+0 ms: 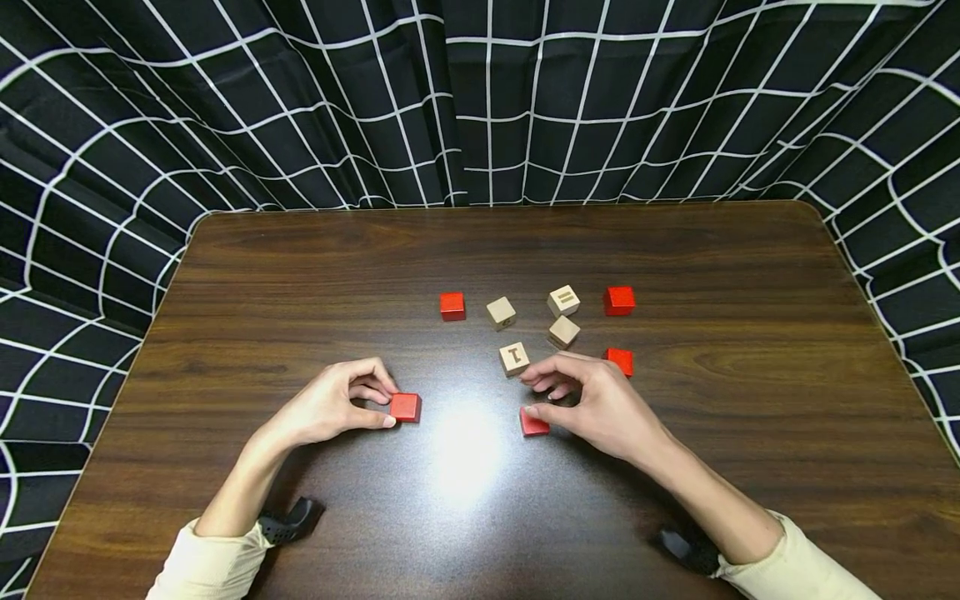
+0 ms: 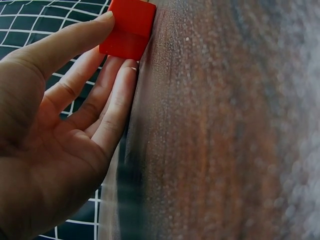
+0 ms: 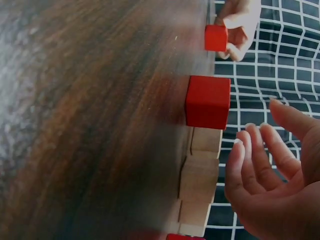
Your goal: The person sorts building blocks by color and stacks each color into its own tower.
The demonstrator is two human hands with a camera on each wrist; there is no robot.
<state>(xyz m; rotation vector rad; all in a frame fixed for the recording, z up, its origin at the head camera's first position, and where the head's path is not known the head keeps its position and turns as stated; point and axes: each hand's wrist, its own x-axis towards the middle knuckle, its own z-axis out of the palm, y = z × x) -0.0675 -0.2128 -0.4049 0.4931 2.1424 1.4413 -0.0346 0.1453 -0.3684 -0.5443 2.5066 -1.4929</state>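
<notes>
Pinched between thumb and fingers, a red cube (image 1: 406,407) sits at the tips of the person's left hand (image 1: 330,404), low against the brown tabletop (image 1: 300,275); whether it bears on the wood I can't quite tell. Across a bare stretch, the right hand (image 1: 600,404) hangs with thumb and fingers spread, holding nothing.

What matters most, to my eye, is how that right hand stands to the second red cube (image 1: 536,425). It lies below the thumb tip, a little toward the person from the other fingertips, and much nearer the right hand than the left. Its sides look equal, so no long axis favours one grip; the left hand's cube lies off to its left, well apart.

From the head, the right thumb covers a corner of the second cube and could pass for touching it. Along the table, the right wrist view shows clear air between them, with the fingers above the cube. Only the head view spreads out the rest: an I-marked wooden cube (image 1: 513,358) just beside the right fingertips, three more wooden cubes (image 1: 563,301) beyond, and three outlying red cubes (image 1: 452,306) around them.
</notes>
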